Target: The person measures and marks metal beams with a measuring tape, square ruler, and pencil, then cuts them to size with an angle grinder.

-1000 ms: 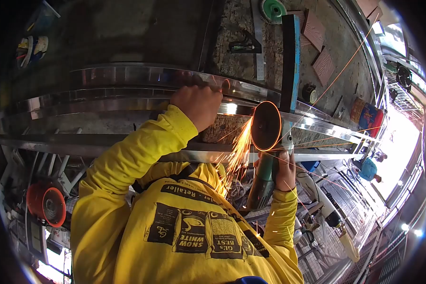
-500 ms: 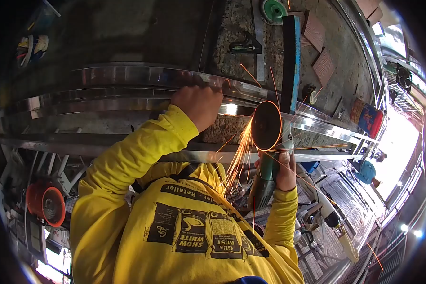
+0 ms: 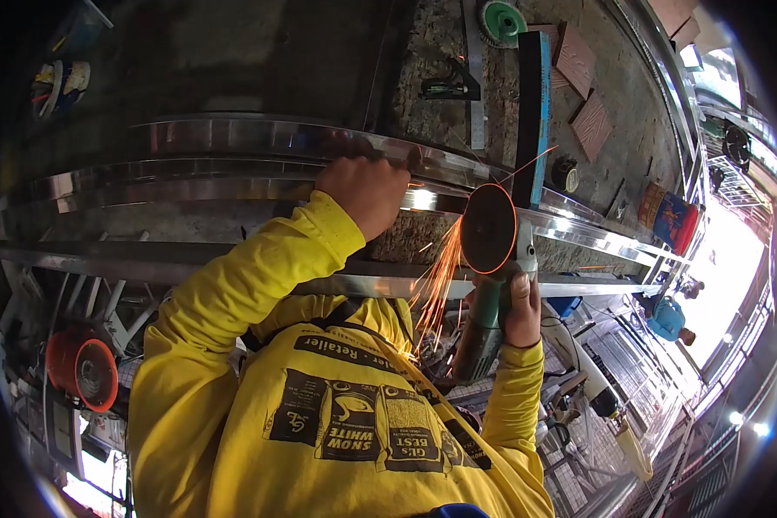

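Observation:
My left hand (image 3: 367, 194) is wrapped round a shiny metal bar (image 3: 233, 138), one of several long bars lying side by side across the view. My right hand (image 3: 521, 312) grips an angle grinder (image 3: 483, 328) with a green and dark body. Its round disc (image 3: 489, 229) faces up beside the bars, to the right of my left hand. Orange sparks (image 3: 440, 268) stream from the disc down and to the left. The disc hides the place where it meets the metal.
Behind the bars are a blue-edged level-like bar (image 3: 533, 121), a green wheel brush (image 3: 502, 23), a steel ruler (image 3: 476, 86) and brown tiles (image 3: 576, 60). A blue-and-red container (image 3: 672, 217) stands right. An orange round device (image 3: 82, 369) is at lower left. A person (image 3: 667, 319) is far right.
The spray of sparks is thinner, with fewer long streaks above and to the right. The grinder disc and my left hand have shifted very slightly right.

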Motion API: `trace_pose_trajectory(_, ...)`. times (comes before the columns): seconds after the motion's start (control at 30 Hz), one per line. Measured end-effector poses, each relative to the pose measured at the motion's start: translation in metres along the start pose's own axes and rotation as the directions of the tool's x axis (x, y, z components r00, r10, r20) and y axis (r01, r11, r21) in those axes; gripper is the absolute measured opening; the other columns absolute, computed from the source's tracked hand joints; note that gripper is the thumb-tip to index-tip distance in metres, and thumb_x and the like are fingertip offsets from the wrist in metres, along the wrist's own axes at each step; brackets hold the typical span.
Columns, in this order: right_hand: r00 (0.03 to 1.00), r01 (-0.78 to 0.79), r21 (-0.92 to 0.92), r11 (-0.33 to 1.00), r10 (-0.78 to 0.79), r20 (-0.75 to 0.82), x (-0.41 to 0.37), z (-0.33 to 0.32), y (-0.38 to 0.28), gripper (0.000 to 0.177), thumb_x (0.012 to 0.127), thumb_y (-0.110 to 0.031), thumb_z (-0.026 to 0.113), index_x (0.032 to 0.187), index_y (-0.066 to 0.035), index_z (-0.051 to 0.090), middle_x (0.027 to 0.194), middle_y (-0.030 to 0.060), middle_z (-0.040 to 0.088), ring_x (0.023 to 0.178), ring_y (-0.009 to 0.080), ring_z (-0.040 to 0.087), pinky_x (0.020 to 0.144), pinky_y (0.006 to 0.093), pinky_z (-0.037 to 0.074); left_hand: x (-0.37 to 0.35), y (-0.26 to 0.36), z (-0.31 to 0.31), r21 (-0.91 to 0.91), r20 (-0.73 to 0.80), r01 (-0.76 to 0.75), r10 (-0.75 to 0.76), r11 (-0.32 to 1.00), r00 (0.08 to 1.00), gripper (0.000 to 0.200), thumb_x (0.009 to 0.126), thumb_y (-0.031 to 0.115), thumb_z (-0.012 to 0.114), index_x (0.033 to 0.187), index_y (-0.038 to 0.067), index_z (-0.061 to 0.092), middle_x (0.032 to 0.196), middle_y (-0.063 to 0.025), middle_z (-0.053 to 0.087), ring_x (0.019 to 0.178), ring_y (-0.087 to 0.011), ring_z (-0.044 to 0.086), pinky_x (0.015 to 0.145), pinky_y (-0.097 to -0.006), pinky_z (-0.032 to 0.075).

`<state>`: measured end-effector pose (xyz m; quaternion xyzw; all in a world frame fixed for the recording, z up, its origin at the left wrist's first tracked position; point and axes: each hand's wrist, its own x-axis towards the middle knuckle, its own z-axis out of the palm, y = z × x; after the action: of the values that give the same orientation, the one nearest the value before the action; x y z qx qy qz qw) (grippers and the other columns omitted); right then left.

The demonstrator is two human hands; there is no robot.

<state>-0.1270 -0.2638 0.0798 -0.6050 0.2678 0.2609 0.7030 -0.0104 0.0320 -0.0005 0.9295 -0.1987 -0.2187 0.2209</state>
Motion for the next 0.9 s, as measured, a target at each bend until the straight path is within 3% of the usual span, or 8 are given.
trace_pose_trajectory(0.1,0.998,0.049,-0.021,0.999,-0.049,-0.028,0.003,0.007,-0.005,0.050,0.111,-0.031,0.055,0.152,-0.006,0.039,0.124,0.0178,0.069,0.090,0.0279,0.075,0.076,0.0407,0.065,0.001,0.000,-0.001,0.005,0.065,0.014,-0.015,1.000,0.998,0.016,0.089,0.016,0.065,0.092,0.010,0.078,0.088,-0.0149,0.078,0.082,-0.0347,0.079,0.069,-0.0478,0.063)
trace_pose_trajectory(0.2,0.949,0.289,-0.468,0.835,-0.315,0.025,0.013,-0.018,0.025,0.050,0.111,-0.030,0.054,0.151,-0.003,0.040,0.127,0.0154,0.066,0.099,0.0237,0.071,0.083,0.0375,0.061,-0.010,-0.009,0.011,-0.083,-0.011,-0.016,0.015,0.996,1.000,0.031,0.082,0.022,0.075,0.112,0.014,0.073,0.102,-0.0159,0.076,0.095,-0.0375,0.075,0.082,-0.0513,0.060)
trace_pose_trajectory(0.27,0.966,0.245,-0.258,0.934,-0.259,-0.020,0.016,-0.013,0.013,0.057,0.111,-0.033,0.055,0.155,-0.003,0.035,0.131,0.0126,0.064,0.107,0.0206,0.066,0.090,0.0353,0.057,-0.004,-0.003,0.005,-0.067,0.138,0.079,-0.069,0.995,0.988,0.043,0.081,0.026,0.078,0.123,0.017,0.071,0.107,-0.0171,0.075,0.098,-0.0395,0.073,0.086,-0.0524,0.059)
trace_pose_trajectory(0.4,0.975,0.219,0.037,0.975,-0.217,-0.044,0.004,-0.011,-0.001,0.071,0.110,-0.041,0.057,0.162,-0.002,0.027,0.139,0.0071,0.058,0.123,0.0142,0.057,0.104,0.0310,0.048,-0.012,0.015,-0.003,0.073,0.064,0.040,-0.045,0.996,0.997,0.039,0.085,0.019,0.075,0.123,0.017,0.070,0.097,-0.0161,0.075,0.091,-0.0386,0.074,0.080,-0.0528,0.059)
trace_pose_trajectory(0.5,0.968,0.250,0.129,0.960,-0.251,-0.007,-0.001,-0.006,-0.011,0.076,0.109,-0.045,0.056,0.164,-0.005,0.022,0.141,0.0065,0.056,0.116,0.0128,0.061,0.097,0.0290,0.052,-0.008,0.008,0.009,0.147,-0.025,0.065,-0.062,0.987,0.998,0.044,0.085,0.015,0.075,0.128,0.018,0.069,0.092,-0.0143,0.076,0.087,-0.0385,0.074,0.079,-0.0501,0.059)
trace_pose_trajectory(0.7,0.943,0.332,0.069,0.941,-0.330,-0.046,-0.026,-0.020,0.006,0.072,0.110,-0.043,0.055,0.164,-0.005,0.028,0.148,0.0069,0.053,0.133,0.0151,0.050,0.112,0.0317,0.041,-0.021,0.011,0.021,0.249,-0.082,-0.013,0.034,0.968,0.996,0.045,0.093,0.017,0.066,0.138,0.019,0.061,0.106,-0.0096,0.072,0.101,-0.0331,0.070,0.091,-0.0498,0.052)
trace_pose_trajectory(0.8,0.906,0.358,-0.255,0.898,-0.401,-0.139,-0.027,-0.052,0.051,0.062,0.111,-0.030,0.051,0.162,-0.001,0.031,0.148,0.0105,0.053,0.131,0.0188,0.053,0.113,0.0335,0.042,-0.031,-0.001,0.040,0.180,-0.242,-0.051,0.095,0.982,0.966,0.039,0.093,0.017,0.063,0.132,0.015,0.063,0.111,-0.0086,0.070,0.104,-0.0311,0.067,0.093,-0.0494,0.050)
trace_pose_trajectory(0.9,0.950,0.298,-0.001,0.954,-0.297,-0.098,-0.038,-0.057,0.063,0.060,0.112,-0.025,0.049,0.162,0.000,0.029,0.146,0.0144,0.056,0.124,0.0215,0.061,0.105,0.0350,0.051,-0.030,-0.002,0.043,0.193,-0.291,-0.073,0.128,0.978,0.948,0.037,0.084,0.018,0.075,0.119,0.012,0.063,0.105,-0.0098,0.069,0.101,-0.0327,0.067,0.089,-0.0496,0.049)
